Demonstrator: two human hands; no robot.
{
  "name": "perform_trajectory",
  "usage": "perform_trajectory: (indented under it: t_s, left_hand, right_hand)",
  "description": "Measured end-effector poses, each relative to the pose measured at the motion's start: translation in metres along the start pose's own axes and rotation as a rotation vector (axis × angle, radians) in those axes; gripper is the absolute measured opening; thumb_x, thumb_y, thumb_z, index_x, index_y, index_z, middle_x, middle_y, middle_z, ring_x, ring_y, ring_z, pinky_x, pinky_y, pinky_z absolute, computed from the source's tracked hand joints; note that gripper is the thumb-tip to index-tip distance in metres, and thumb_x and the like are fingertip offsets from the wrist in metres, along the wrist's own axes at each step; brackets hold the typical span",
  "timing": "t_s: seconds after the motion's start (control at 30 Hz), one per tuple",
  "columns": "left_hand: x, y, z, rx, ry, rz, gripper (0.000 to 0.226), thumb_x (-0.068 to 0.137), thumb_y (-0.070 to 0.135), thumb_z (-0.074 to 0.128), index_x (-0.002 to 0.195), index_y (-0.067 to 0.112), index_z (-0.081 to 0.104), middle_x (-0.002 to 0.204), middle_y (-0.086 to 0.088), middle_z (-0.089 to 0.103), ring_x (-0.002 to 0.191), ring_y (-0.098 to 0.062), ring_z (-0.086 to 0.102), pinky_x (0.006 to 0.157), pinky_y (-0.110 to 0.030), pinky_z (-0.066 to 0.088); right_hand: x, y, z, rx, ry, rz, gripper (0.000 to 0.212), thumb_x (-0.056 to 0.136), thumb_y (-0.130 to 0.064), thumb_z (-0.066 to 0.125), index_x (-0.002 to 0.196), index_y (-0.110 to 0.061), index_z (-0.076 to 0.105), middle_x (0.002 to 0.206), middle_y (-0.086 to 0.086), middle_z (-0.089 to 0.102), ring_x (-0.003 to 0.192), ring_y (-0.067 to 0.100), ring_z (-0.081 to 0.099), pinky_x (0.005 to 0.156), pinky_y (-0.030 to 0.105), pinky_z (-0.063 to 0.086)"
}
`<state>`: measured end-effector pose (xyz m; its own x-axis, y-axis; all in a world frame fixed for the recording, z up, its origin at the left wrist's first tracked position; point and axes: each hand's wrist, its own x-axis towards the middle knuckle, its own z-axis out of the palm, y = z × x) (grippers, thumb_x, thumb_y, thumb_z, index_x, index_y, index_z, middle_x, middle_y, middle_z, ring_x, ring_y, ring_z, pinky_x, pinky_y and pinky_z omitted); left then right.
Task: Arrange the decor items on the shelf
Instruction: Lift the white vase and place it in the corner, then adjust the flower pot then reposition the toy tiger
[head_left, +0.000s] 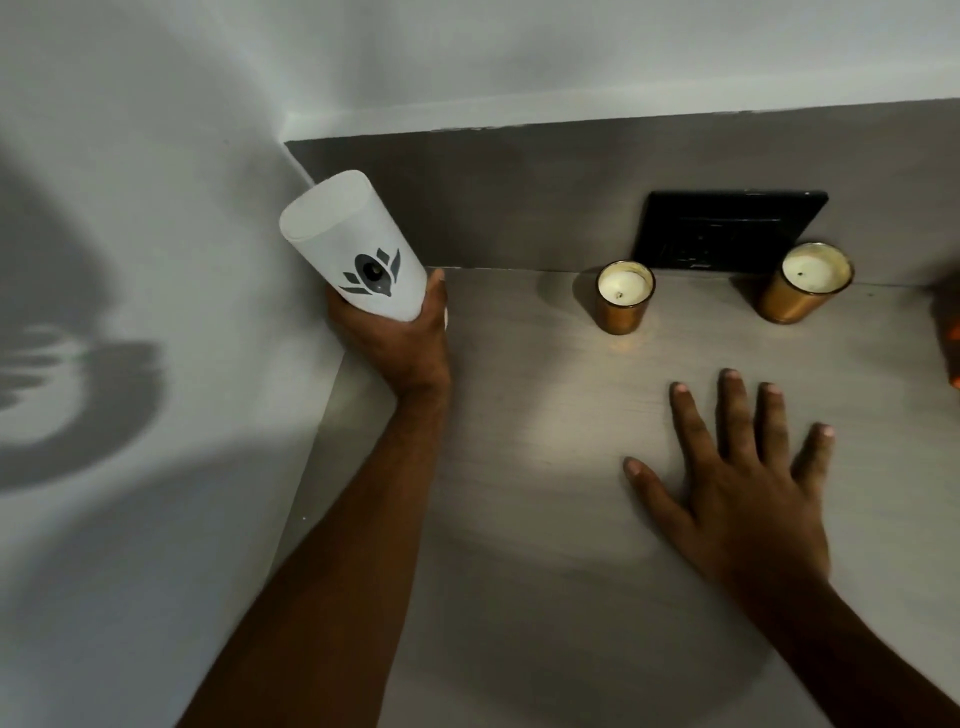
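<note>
My left hand (400, 343) grips the bottom of a white cylinder (353, 244) with a dark flower mark, fingers wrapped tight around its base at the shelf's (519, 467) far-left corner. The cylinder leans away from me toward the wall (130, 260), not yet standing. I think the main risk sits here: I hold it low, so the tall top can swing, knock the wall, or tip over once I let go if the base lands unevenly near the shelf's left edge.

To the right of the cylinder, well apart, the first candle (623, 296) in its amber glass stands by the back wall. Behind it and further right leans a black frame (727, 231), and the second candle (808, 283) stands in front of the frame's right side. A careless sweep of my arm could nudge the first candle into the frame.

My right hand (743, 483) lies flat on the shelf, fingers spread and holding nothing, nearer me than the candles.
</note>
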<state>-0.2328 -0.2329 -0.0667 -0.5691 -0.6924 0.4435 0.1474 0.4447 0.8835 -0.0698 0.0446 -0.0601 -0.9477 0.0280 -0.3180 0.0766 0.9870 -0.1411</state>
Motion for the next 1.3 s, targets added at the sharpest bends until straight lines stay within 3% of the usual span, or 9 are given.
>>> perform_trajectory:
  t_s: [0.2, 0.43, 0.63, 0.7, 0.83, 0.97, 1.07, 1.23, 1.3]
  left_hand:
    - [0.009, -0.015, 0.009, 0.025, 0.019, 0.015, 0.115, 0.068, 0.035, 0.097, 0.151, -0.004, 0.029, 0.145, -0.011, 0.043, 0.137, -0.023, 0.044, 0.120, -0.043, 0.041]
    - [0.017, -0.025, 0.017, 0.050, 0.013, 0.046, 0.111, 0.075, 0.023, 0.095, 0.150, -0.017, 0.023, 0.151, -0.034, 0.037, 0.137, -0.025, 0.033, 0.108, 0.006, 0.018]
    - [-0.023, 0.007, -0.003, 0.121, 0.029, -0.034, 0.128, 0.060, 0.049, 0.098, 0.147, -0.016, 0.030, 0.142, -0.032, 0.041, 0.132, -0.040, 0.049, 0.114, -0.018, 0.036]
    - [-0.068, 0.026, -0.014, 0.091, -0.090, -0.072, 0.114, 0.067, 0.040, 0.097, 0.146, -0.009, 0.031, 0.140, -0.023, 0.041, 0.124, -0.029, 0.049, 0.108, -0.013, 0.041]
    - [-0.211, 0.074, -0.056, 0.026, -0.490, -0.222, 0.068, 0.073, 0.031, 0.090, 0.128, 0.026, 0.050, 0.123, -0.011, 0.057, 0.099, -0.012, 0.061, 0.094, -0.024, 0.055]
    - [-0.338, 0.133, -0.063, 0.087, -0.968, 0.111, 0.042, 0.076, 0.045, 0.073, 0.111, 0.021, 0.070, 0.115, -0.006, 0.070, 0.108, -0.029, 0.066, 0.098, -0.056, 0.053]
    - [-0.400, 0.179, -0.018, -0.076, -1.127, 0.218, 0.044, 0.090, 0.030, 0.063, 0.128, 0.009, 0.067, 0.137, -0.007, 0.064, 0.133, -0.029, 0.057, 0.110, -0.055, 0.048]
    - [-0.444, 0.215, 0.097, -0.100, -1.103, 0.171, 0.062, 0.093, 0.007, 0.060, 0.151, -0.006, 0.041, 0.158, -0.027, 0.044, 0.148, -0.038, 0.042, 0.124, -0.041, 0.033]
    - [-0.445, 0.220, 0.142, -0.098, -1.043, 0.123, 0.056, 0.092, 0.009, 0.061, 0.142, -0.013, 0.047, 0.146, -0.035, 0.053, 0.137, -0.044, 0.052, 0.115, -0.043, 0.038]
  right_hand:
    - [0.001, 0.001, 0.004, 0.003, 0.048, 0.001, 0.094, 0.090, -0.089, 0.005, 0.167, -0.035, -0.005, 0.178, 0.014, -0.002, 0.164, 0.043, -0.003, 0.127, 0.075, 0.006]
    - [0.005, 0.002, 0.009, 0.030, 0.068, -0.006, 0.095, 0.089, -0.089, 0.003, 0.166, -0.036, -0.010, 0.177, 0.014, -0.009, 0.164, 0.042, -0.009, 0.127, 0.074, 0.000]
    - [0.000, 0.004, -0.002, 0.156, 0.074, -0.034, 0.092, 0.092, -0.085, 0.018, 0.168, -0.035, 0.006, 0.178, 0.013, -0.003, 0.164, 0.042, -0.008, 0.127, 0.072, -0.009]
    - [-0.002, 0.008, -0.003, 0.348, 0.160, -0.058, 0.085, 0.094, -0.077, 0.029, 0.166, -0.031, 0.022, 0.178, 0.010, 0.015, 0.166, 0.036, 0.004, 0.130, 0.066, -0.008]
    - [-0.036, 0.064, 0.009, 1.097, 0.703, 0.124, 0.026, 0.095, -0.025, 0.067, 0.118, -0.016, 0.075, 0.131, 0.006, 0.075, 0.136, 0.024, 0.062, 0.121, 0.058, 0.040]
    - [-0.079, 0.167, 0.007, 1.471, 0.946, 0.540, 0.022, 0.092, 0.007, 0.069, 0.096, -0.014, 0.071, 0.098, 0.014, 0.078, 0.091, 0.027, 0.078, 0.080, 0.051, 0.066]
    - [-0.073, 0.238, -0.015, 1.347, 0.983, 0.547, 0.028, 0.089, 0.019, 0.066, 0.106, -0.004, 0.063, 0.101, 0.007, 0.074, 0.090, 0.000, 0.074, 0.085, 0.017, 0.058]
    - [-0.026, 0.297, -0.031, 1.229, 0.832, 0.286, 0.047, 0.085, 0.002, 0.078, 0.129, 0.001, 0.062, 0.124, 0.014, 0.075, 0.118, 0.026, 0.074, 0.102, 0.047, 0.062]
    - [-0.013, 0.307, -0.037, 1.114, 0.809, 0.218, 0.045, 0.083, -0.013, 0.080, 0.125, -0.001, 0.067, 0.111, 0.000, 0.079, 0.107, 0.018, 0.077, 0.097, 0.041, 0.063]
